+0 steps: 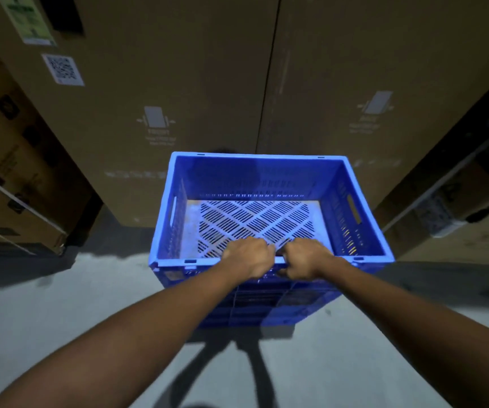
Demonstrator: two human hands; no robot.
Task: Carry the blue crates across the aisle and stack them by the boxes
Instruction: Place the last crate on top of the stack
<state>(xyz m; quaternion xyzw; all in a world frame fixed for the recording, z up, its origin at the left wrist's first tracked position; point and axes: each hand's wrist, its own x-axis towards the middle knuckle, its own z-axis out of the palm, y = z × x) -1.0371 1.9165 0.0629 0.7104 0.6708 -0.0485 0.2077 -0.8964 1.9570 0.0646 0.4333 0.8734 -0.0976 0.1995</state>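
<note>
An empty blue crate (255,178) with a slotted floor and handle cut-outs fills the middle of the head view, right in front of tall cardboard boxes (202,92). My left hand (250,256) and my right hand (303,257) sit side by side on the middle of its near rim, both curled tight around that rim. More blue plastic shows under the rim; I cannot tell whether that is the same crate's wall or another crate beneath it. Its shadow falls on the floor below my arms.
Two large brown boxes stand side by side behind the crate, with a QR label (63,69) on the left one. Strapped cartons (10,178) crowd the left side. Another box stack (455,189) leans in on the right. Pale concrete floor (69,293) stretches in front.
</note>
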